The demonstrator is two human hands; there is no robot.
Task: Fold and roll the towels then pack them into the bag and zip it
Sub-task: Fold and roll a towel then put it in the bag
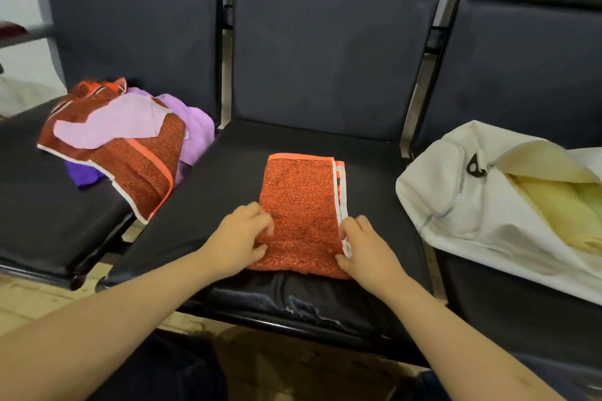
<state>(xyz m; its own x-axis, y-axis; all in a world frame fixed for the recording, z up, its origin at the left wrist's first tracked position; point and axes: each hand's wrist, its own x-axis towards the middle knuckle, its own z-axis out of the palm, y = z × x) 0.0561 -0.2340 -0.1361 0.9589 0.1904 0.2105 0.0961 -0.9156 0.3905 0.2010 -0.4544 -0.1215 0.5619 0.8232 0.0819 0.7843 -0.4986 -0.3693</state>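
A folded orange towel lies on the middle black seat, long side running away from me. My left hand grips its near left corner, fingers curled over the edge. My right hand pinches the near right edge by the white trim. The near end of the towel is slightly bunched between both hands. On the right seat lies a white bag, its zip open, with a pale yellow towel inside.
A loose pile of towels, orange-patterned, pink and purple, sits on the left seat. Dark padded backrests rise behind all three seats. Tiled floor shows below the seat fronts.
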